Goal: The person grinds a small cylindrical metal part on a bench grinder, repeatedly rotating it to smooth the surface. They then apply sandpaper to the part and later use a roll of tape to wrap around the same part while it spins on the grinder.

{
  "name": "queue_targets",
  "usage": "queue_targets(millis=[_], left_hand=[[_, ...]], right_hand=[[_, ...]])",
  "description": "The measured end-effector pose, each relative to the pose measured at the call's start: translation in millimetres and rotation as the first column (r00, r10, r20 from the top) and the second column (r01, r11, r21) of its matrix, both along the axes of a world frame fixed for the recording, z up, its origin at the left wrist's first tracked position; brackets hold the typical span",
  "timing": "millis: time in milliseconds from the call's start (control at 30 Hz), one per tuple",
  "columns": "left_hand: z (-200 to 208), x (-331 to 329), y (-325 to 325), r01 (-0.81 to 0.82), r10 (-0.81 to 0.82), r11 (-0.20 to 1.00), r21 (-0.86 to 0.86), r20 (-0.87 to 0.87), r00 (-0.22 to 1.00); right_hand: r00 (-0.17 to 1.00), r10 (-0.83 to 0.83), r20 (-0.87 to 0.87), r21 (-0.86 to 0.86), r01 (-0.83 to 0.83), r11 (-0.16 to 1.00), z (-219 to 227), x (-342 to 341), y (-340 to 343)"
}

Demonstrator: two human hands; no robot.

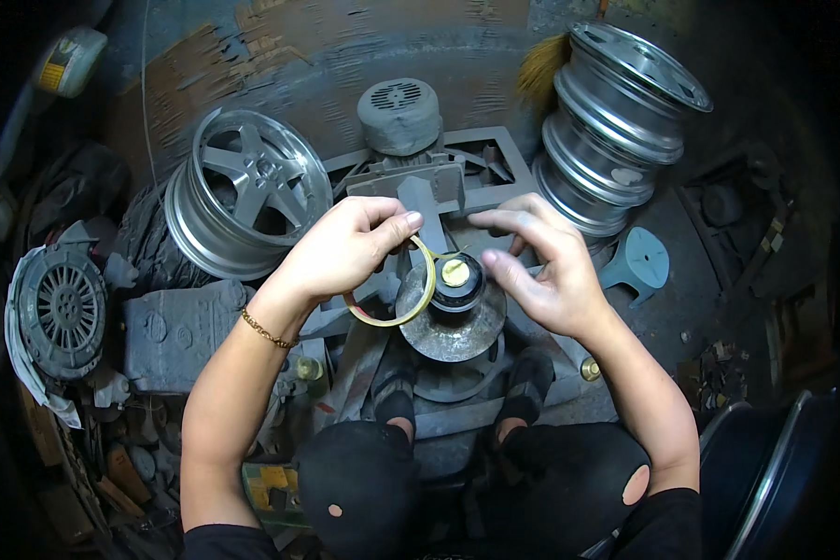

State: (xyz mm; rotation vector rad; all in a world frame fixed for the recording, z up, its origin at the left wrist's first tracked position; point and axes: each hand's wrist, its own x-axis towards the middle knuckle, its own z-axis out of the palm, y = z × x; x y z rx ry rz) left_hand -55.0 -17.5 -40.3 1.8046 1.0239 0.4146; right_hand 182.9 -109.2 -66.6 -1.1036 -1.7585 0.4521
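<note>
My left hand (350, 245) pinches a thin yellowish roll of tape (429, 287) between thumb and fingers. A short loose end of the tape sticks out to the right from the top of the roll. My right hand (546, 266) hovers just right of it, thumb and fingers apart, with nothing visible in it. Below and between both hands stands a machine spindle with a round grey metal disc (450, 343). On top of the disc sits a black hub (471, 297) with a yellow round piece (455, 272) at its centre.
A grey motor (399, 117) rises behind the spindle on a metal frame. A silver wheel rim (261, 177) leans at left; stacked rims (616, 140) stand at right, near a light-blue stool (637, 264). Dusty parts and a round finned cover (63, 308) crowd the left.
</note>
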Motion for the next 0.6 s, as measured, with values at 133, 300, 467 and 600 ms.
queue_targets(millis=[133, 300, 467, 600], left_hand=[[27, -9, -26, -0.103, 0.091, 0.992, 0.070, 0.150, 0.985], [15, -16, -82, -0.075, 0.092, 0.520, 0.851, 0.032, 0.995], [-23, -10, -90, -0.050, 0.046, 0.323, 0.945, 0.037, 0.998], [-42, -7, -90, -0.100, 0.068, 0.312, 0.945, 0.083, 0.994]], right_hand=[[0.988, -0.069, -0.135, -0.120, 0.053, 0.991, -1, 8, -6], [0.962, 0.078, -0.260, -0.302, -0.158, 0.940, 5, 7, -22], [0.994, 0.105, -0.008, -0.115, -0.106, 0.988, 3, -1, -24], [0.997, 0.054, 0.049, -0.033, -0.052, 0.998, -10, -10, -25]])
